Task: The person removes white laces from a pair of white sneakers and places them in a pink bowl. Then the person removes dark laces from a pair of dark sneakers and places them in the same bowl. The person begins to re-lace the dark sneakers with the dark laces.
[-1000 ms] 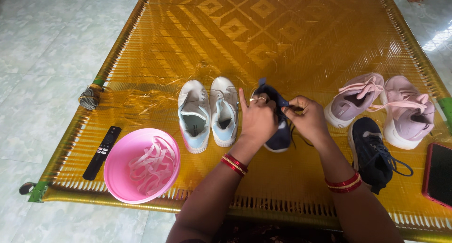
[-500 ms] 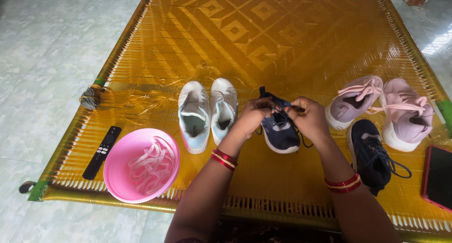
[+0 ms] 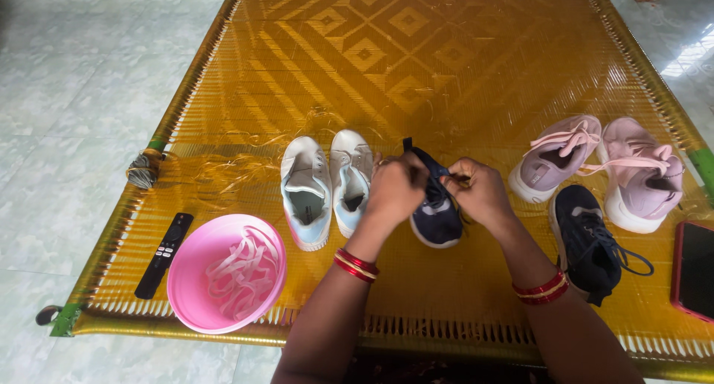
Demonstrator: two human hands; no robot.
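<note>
A dark navy shoe (image 3: 437, 219) with a white sole lies on the woven yellow cot (image 3: 416, 72), toe toward me. My left hand (image 3: 396, 189) and my right hand (image 3: 480, 194) are both closed over its top, pinching the dark lace (image 3: 422, 159), which sticks up between them. The matching navy shoe (image 3: 591, 243), laced, lies to the right of my right forearm. Red bangles ring both wrists.
A pair of white shoes (image 3: 325, 185) without laces sits left of my hands. A pink bowl (image 3: 227, 272) holds white laces. A black remote (image 3: 164, 254) lies at the cot's left edge, a pink pair of shoes (image 3: 602, 168) at the right, a red-cased phone (image 3: 695, 269) far right.
The navy shoe has come down from a tilted hold to lie flat on the cot. Both hands have closed in over its top and the lace.
</note>
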